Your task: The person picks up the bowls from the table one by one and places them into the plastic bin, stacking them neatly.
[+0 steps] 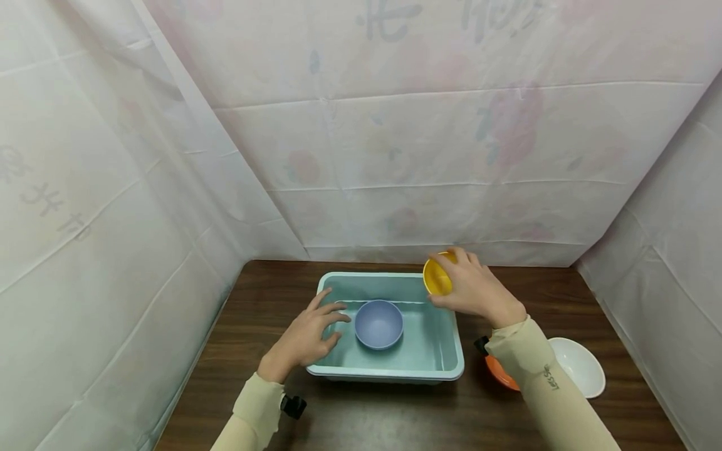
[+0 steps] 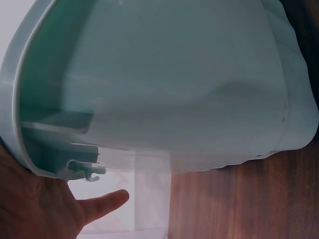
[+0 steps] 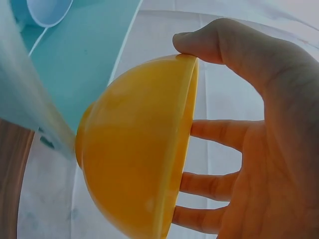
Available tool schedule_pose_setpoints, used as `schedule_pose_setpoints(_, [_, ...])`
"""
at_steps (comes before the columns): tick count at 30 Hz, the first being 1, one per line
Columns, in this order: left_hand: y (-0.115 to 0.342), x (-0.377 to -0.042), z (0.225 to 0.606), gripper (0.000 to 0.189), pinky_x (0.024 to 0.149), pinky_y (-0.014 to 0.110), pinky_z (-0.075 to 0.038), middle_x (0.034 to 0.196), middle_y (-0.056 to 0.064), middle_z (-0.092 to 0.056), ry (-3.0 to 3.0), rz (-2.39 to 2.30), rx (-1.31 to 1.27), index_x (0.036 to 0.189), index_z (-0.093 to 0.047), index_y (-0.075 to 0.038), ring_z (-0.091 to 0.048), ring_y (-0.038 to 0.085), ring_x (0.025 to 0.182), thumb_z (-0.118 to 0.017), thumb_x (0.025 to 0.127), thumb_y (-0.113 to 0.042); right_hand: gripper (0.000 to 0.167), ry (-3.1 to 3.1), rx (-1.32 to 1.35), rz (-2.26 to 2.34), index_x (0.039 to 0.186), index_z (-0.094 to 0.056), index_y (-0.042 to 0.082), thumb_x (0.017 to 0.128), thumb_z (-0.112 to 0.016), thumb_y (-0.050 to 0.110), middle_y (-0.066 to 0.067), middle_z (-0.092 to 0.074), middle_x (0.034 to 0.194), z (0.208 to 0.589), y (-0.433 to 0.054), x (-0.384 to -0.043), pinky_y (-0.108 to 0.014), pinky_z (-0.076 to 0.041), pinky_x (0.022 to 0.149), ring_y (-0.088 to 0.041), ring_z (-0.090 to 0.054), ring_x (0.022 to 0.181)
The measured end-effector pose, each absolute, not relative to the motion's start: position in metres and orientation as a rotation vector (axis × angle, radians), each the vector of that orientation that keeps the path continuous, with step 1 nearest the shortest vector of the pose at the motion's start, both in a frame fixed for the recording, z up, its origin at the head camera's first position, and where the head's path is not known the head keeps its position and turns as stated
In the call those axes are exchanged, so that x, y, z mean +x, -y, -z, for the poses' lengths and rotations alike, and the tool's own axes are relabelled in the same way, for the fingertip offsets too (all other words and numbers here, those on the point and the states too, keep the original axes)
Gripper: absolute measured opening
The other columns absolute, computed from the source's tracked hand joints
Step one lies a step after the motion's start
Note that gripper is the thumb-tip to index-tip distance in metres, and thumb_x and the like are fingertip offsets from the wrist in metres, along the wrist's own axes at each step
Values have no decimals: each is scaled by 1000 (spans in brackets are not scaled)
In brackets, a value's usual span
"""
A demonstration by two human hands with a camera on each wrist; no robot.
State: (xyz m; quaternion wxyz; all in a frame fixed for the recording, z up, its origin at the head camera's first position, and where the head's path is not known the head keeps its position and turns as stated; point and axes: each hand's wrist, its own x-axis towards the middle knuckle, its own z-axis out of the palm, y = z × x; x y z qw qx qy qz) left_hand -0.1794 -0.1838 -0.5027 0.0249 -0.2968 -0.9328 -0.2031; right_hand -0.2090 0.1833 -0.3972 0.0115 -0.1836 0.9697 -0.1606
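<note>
A yellow bowl is tipped on its side in my right hand, with the thumb at one edge of its rim and several fingers along the rim. It is above the right back corner of a light teal plastic basin. Inside the basin sits a lavender-blue bowl, upright. My left hand is over the basin's left side, fingers spread and holding nothing. In the left wrist view the basin's outer wall fills most of the picture, with the left thumb sticking out beside the rim.
Right of the basin, a white bowl and an orange bowl are on the dark wooden table, partly hidden by the right forearm. White sheeting hangs behind the table and along both sides.
</note>
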Motion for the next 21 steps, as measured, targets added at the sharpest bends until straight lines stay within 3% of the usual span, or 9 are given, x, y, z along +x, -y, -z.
schedule_pose_setpoints(21, [185,-178,503,27,118,58,-39,145,4,-61,2911,634,-880,123,-75,-20,-24,33,158,-64,100,-27,89,-2966,-743,531,158,-43,26,81,-80,51,-19,-37,157,408,-135,-210,-66,-47,103,-45,-44,135])
